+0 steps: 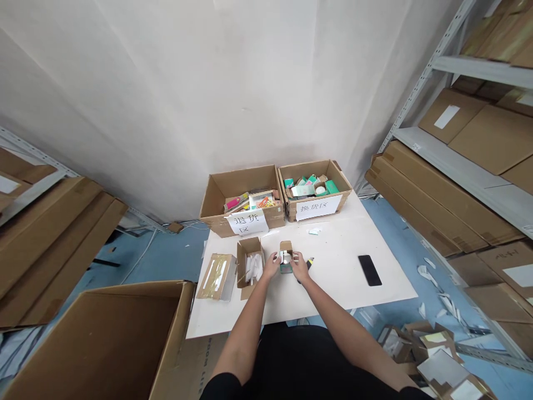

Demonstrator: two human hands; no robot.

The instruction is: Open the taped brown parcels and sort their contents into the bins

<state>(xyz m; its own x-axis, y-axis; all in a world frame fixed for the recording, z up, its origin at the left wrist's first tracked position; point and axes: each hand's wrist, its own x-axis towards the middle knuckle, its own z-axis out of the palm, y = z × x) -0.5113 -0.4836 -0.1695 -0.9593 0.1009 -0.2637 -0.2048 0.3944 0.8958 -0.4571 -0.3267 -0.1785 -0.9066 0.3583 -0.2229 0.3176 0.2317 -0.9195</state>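
Note:
A small green and white box (286, 269) stands on the white table in front of me, its brown inner flap raised at the back. Something white and round shows inside its top. My left hand (272, 265) grips the box's left side, fingers bent at its upper edge. On the opposite side my right hand (300, 266) holds it the same way. Just beyond the right hand lies a utility knife (310, 261) with yellow and dark parts, partly hidden by that hand. An opened carton (242, 272) with white packing material sits left of my left hand.
A taped carton (213, 278) lies at the table's left. Two labelled cartons, one (216, 222) of mixed packages and one (345, 194) of green boxes, stand at the back. A phone (370, 270) lies right. A big open carton (125, 291) stands left; shelves (470, 150) flank the right.

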